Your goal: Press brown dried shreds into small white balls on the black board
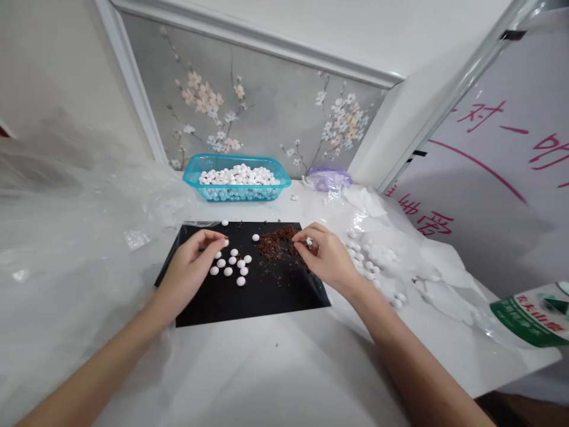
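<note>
While both bare hands work over a black mat (251,305) on the counter (284,367), the left hand (189,274) sits at the mat's left side, its fingers curled and its thumb drawn in toward them. Its fingertips are right at a round white piece (226,242), though the picture does not settle whether that piece is gripped. The right hand (326,258) is closed in a pinch, thumb and forefinger holding a small white bit (309,241) at the near edge of a heap of brown crumbs (276,243). That heap lies on the mat, toward its far side and right of the middle, with a few strays scattered nearer the front edge.

Between the hands, a loose group of white pieces (231,264) sits on the mat, just left of the crumbs. Beyond the mat stands a teal plastic tray (235,159), heaped with more white pieces, and a crumpled purple bag (328,178) sits just beside the tray on its right.

To the right of the mat, another spread of white pieces (368,258) lies on crinkled plastic sheeting (435,279), and similar sheeting (66,237) also spreads left of the mat. Farther right, a tilted bottle with a green label (531,314) sits at the counter's edge. Flowered wallpaper (267,112) rises behind the tray, and red writing (480,115) marks a white surface to the right.
</note>
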`<state>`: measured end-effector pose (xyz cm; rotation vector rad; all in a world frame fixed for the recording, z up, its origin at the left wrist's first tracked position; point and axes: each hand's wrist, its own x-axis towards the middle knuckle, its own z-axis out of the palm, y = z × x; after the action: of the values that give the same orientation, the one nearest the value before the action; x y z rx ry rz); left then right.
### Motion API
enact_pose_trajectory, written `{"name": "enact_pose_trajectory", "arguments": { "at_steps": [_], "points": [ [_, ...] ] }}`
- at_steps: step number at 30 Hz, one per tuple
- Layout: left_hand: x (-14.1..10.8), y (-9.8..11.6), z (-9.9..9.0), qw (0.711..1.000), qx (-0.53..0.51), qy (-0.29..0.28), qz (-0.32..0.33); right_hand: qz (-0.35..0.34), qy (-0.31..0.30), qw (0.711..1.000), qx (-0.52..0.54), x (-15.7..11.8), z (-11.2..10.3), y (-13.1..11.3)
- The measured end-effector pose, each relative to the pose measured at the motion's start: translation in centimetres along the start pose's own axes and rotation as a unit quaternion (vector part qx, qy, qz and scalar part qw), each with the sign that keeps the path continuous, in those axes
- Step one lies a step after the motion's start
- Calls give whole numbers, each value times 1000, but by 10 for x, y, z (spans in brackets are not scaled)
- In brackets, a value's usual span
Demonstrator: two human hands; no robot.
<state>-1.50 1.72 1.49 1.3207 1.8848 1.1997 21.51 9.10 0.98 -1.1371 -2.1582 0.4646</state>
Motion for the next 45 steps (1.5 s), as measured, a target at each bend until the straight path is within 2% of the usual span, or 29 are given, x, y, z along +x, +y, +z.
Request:
{"name": "enact_pose_trajectory", "arguments": {
  "at_steps": [3,5,7,9,14,20,22,24,27,29,36,41,45],
  "points": [
    [10,-8,-10,991,133,16,12,-18,-82,994,-77,-1,3,6],
    [12,-11,-15,971,237,13,39,-31,-115,987,-107,-1,6,8],
    [12,-12,-17,949,312,3,51,-35,-132,983,-124,-1,9,9],
    [11,-12,-16,938,342,-7,55,-35,-134,981,-134,-1,10,9],
    [10,-12,-13,934,350,-11,71,-32,-126,981,-143,-1,10,7],
    [13,-20,-12,944,318,-13,91,-44,-107,985,-130,-5,13,0],
    [14,-21,-11,948,295,-11,123,-57,-110,985,-124,-7,15,-2],
    [16,-20,-10,944,276,-17,182,-60,-118,984,-123,-8,17,-3],
    [21,-16,-8,920,284,-42,269,-54,-120,983,-126,-8,18,-5],
    [27,-13,-5,904,302,-67,294,-47,-116,984,-130,-8,19,-6],
    [45,-5,10,852,359,-183,333,-17,-99,991,-93,-9,22,-9],
    [47,0,17,863,318,-224,321,53,-103,993,-9,-7,25,-5],
    [53,-4,21,879,290,-224,305,87,-98,991,22,-6,28,0]
  ]
}}
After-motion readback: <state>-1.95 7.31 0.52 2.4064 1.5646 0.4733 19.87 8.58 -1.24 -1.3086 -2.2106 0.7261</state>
